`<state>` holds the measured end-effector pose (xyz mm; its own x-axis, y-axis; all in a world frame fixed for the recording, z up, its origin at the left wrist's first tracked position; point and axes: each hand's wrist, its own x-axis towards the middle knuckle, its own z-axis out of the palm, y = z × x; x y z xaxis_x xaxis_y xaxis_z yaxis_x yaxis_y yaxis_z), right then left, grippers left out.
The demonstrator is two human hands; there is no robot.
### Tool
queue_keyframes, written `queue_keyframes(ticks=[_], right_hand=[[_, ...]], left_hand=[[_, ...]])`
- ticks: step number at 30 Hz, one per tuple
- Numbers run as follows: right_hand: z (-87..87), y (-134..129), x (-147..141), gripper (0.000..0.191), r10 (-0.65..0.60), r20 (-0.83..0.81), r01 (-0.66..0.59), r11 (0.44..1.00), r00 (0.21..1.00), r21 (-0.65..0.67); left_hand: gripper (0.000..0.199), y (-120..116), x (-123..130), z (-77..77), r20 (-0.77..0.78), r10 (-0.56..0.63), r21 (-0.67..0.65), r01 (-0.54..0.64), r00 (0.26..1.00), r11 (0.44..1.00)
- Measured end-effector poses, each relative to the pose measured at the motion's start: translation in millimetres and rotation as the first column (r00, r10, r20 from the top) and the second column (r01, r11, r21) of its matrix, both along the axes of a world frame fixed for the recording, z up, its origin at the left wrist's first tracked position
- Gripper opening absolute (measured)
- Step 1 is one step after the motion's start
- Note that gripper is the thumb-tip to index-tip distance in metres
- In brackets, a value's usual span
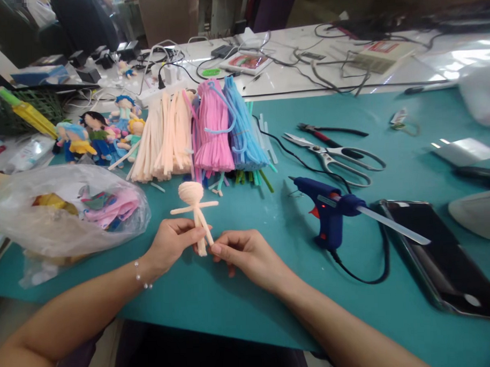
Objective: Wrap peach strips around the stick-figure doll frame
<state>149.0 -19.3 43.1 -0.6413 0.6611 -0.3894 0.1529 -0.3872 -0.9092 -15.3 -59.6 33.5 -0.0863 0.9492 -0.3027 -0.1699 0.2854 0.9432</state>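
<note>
A cream pipe-cleaner doll [191, 194] with a round wound head, straight arms and two legs is held upright above the green mat. My left hand [172, 244] is closed on its body and one leg, thumb in front. With thumb and fingers pinched, my right hand [245, 254] grips the lower end of the other leg, which slants to the right. Some fingertips of my left hand are hidden behind the doll. Beyond it lie bundles of pipe cleaners: cream [163, 138], pink [215, 144] and blue [245, 135].
Right of my hands are a blue glue gun [330, 223] with a glue stick, scissors [332, 156], pliers [327, 132] and a phone [444, 251]. A plastic bag of scraps [69, 211] and several finished dolls [94, 135] lie left. Cables cross the white table [289, 69] behind.
</note>
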Motion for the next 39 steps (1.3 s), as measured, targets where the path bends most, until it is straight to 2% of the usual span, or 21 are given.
queue_keyframes(ticks=[11,20,23,25,30,35,39], right_hand=[[6.0,4,5,0.043,0.086,-0.020,-0.088,0.991,0.996,-0.100],[4.4,1,0,0.040,0.105,0.008,-0.105,0.993,0.994,-0.051],[1.6,-1,0,0.036,0.088,0.024,-0.088,0.996,0.996,0.010],[-0.8,-1,2,0.031,0.065,0.033,-0.068,0.992,0.997,0.108],[-3.8,-1,5,0.024,0.024,0.065,-0.047,0.917,0.998,0.396],[-4.7,0,3,0.022,-0.022,0.097,-0.032,0.855,0.995,0.517],[-7.3,1,2,0.020,-0.025,0.106,-0.037,0.836,0.994,0.547]], left_hand=[[0.022,-1,1,2.5,0.028,-0.054,-0.019,0.054,0.998,0.998],[0.022,-2,3,5.4,-0.023,-0.077,-0.027,0.076,0.997,0.997],[0.021,-3,3,4.4,-0.037,-0.085,-0.021,0.085,0.996,0.996],[0.021,-2,4,3.8,-0.016,-0.079,-0.011,0.079,0.997,0.997],[0.036,0,5,1.5,0.071,-0.061,0.006,0.060,0.996,0.998],[0.033,1,3,-2.9,0.084,-0.059,0.060,0.055,0.995,0.997],[0.034,3,3,-6.1,0.113,-0.061,0.065,0.054,0.992,0.996]])
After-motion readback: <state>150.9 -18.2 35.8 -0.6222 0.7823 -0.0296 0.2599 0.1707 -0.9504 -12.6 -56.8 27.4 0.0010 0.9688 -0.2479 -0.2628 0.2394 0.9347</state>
